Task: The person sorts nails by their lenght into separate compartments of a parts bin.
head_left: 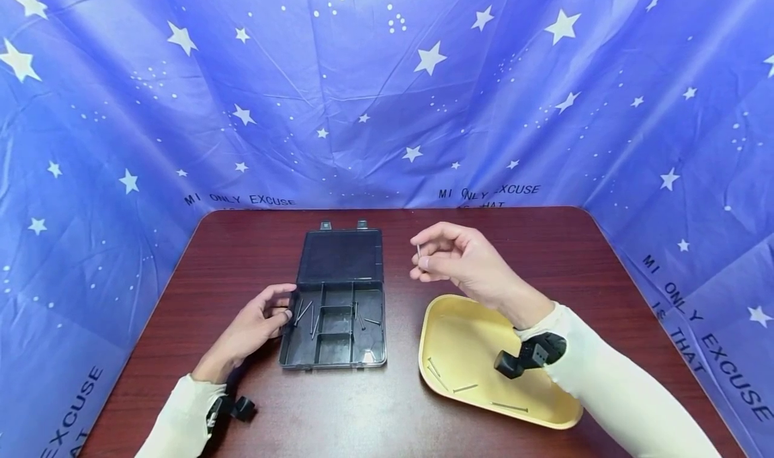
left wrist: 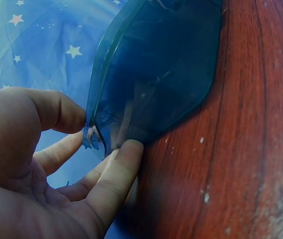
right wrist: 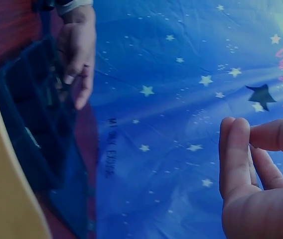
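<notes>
A dark translucent compartment box (head_left: 335, 360) lies with its lid (head_left: 341, 256) folded back on the table. My left hand (head_left: 260, 324) holds the box at its left side; in the left wrist view, thumb and fingertips pinch the box edge. Several thin metal nails (head_left: 312, 325) lie in the left and right compartments, while the small middle ones show bare floors. My right hand (head_left: 456, 256) pinches a short nail (head_left: 418, 250) between thumb and fingers, raised above the far end of the yellow tray. The right wrist view (right wrist: 251, 169) shows the thumb and fingertips together, with the nail mostly hidden.
The yellow tray (head_left: 478, 310) stands right of the box, under my right forearm, with several nails (head_left: 465, 389) along its near side. A brown wooden table (head_left: 363, 418) carries everything. Behind it hangs a blue star-printed cloth (head_left: 363, 75).
</notes>
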`<action>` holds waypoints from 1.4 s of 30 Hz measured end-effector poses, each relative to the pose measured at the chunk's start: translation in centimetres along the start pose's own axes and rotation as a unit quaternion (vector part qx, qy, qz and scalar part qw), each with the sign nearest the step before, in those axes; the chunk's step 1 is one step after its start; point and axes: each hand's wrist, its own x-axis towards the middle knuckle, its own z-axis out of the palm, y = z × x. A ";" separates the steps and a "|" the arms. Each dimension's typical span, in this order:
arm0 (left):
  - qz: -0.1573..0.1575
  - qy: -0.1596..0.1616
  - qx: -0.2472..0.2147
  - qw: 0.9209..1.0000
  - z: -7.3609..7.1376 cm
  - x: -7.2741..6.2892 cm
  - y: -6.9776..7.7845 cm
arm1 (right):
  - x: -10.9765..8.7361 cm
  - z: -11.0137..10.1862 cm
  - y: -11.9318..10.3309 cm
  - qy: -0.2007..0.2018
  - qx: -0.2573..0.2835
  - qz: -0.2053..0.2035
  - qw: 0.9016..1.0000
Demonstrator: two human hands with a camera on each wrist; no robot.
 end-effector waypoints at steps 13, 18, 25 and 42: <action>-0.006 -0.002 -0.014 1.000 0.0 0.0 0.1 | 3.2 3.2 6.2 -0.015 -0.022 0.126 0.992; -0.006 -0.004 -0.018 1.000 0.0 0.1 0.1 | 3.9 3.8 8.0 -0.026 -0.037 0.166 0.985; -0.003 -0.005 -0.025 1.000 -0.1 0.2 0.0 | 3.6 3.5 8.6 -0.034 -0.061 0.184 0.981; -0.006 -0.006 -0.024 1.000 0.0 0.1 0.0 | 0.5 0.6 5.3 -0.016 -0.137 0.130 0.982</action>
